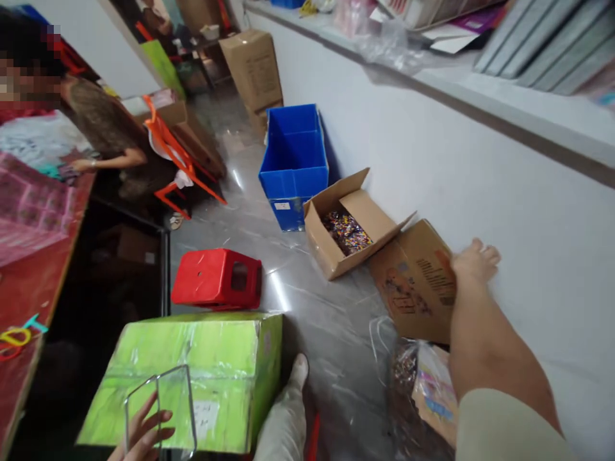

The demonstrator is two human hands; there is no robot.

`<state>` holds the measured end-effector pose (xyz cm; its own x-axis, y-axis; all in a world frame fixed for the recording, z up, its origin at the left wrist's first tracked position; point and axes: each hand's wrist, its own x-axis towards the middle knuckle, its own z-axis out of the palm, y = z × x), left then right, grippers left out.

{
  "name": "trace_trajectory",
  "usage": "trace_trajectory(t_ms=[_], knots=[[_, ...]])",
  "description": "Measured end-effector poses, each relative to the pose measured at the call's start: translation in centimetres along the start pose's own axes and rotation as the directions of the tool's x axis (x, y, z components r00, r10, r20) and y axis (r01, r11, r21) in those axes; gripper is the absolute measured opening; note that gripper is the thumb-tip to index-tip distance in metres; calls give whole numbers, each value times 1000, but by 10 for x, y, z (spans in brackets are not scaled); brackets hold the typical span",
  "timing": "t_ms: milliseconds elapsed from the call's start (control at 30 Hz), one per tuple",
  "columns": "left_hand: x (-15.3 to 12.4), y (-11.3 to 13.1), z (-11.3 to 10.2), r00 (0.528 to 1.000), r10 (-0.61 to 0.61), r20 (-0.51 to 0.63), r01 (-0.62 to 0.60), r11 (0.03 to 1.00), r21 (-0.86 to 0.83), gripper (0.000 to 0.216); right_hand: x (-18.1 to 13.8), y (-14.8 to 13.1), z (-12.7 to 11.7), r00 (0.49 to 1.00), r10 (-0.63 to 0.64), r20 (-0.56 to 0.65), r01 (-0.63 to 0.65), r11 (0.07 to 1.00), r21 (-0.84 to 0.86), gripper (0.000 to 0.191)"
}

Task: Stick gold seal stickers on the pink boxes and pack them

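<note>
My right hand reaches out to a closed brown cardboard box leaning against the white wall; its fingers curl over the box's top edge. My left hand, at the bottom left, holds a clear plastic container in front of a green taped box. Beside the brown box stands an open cardboard box with colourful small items inside. My leg in pale trousers shows at the bottom.
A red plastic stool lies on the grey floor. A blue crate stands by the wall. Plastic bags lie under my right arm. Another person sits at the far left by a red table. A shelf runs above.
</note>
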<state>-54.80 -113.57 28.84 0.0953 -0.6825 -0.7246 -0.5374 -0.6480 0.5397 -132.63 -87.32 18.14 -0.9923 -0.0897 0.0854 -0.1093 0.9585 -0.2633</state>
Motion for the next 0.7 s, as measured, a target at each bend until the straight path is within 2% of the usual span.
trace_trajectory(t_ms=[67,200,267,300,367,433,500,533,567,600,633,667,700], knots=[[-14,-1,10,999,-23,-22,22,999,-41,152,-26,-6,12,999,14,38,-16,999,51,40],[-44,-17,12,996,60,-66,-64,996,-65,118,-95,-32,25,985,-30,171,-9,975,224,55],[-55,-28,11,993,107,-45,-111,990,-92,107,-140,-56,31,941,-105,321,-12,940,341,55],[-57,-33,11,992,117,-51,-122,986,-115,104,-169,-71,33,893,-161,420,-23,916,401,51],[-59,-44,14,988,103,-112,-122,976,-180,104,-244,-104,34,729,-304,613,-69,859,507,46],[-60,-54,20,974,67,-218,-128,952,-277,109,-338,-133,27,492,-465,736,-128,798,589,55],[-62,-63,25,954,26,-297,-145,911,-387,117,-438,-153,11,226,-602,766,-162,752,638,73],[-64,-68,27,946,7,-324,-158,884,-440,122,-485,-159,0,66,-648,759,-191,738,647,81],[-66,-73,26,939,-8,-343,-170,858,-484,125,-527,-162,-12,-137,-651,746,-283,748,601,88],[-69,-78,24,935,-16,-353,-181,837,-516,128,-564,-165,-24,-265,-635,725,-344,765,545,92],[-72,-84,21,934,-20,-358,-191,817,-544,128,-594,-167,-35,-354,-612,708,-378,786,490,95],[-75,-91,17,932,-23,-360,-200,798,-569,127,-619,-170,-46,-395,-587,706,-402,802,442,97],[-79,-99,11,931,-28,-363,-206,781,-590,126,-638,-174,-54,-392,-572,720,-412,809,418,99]])
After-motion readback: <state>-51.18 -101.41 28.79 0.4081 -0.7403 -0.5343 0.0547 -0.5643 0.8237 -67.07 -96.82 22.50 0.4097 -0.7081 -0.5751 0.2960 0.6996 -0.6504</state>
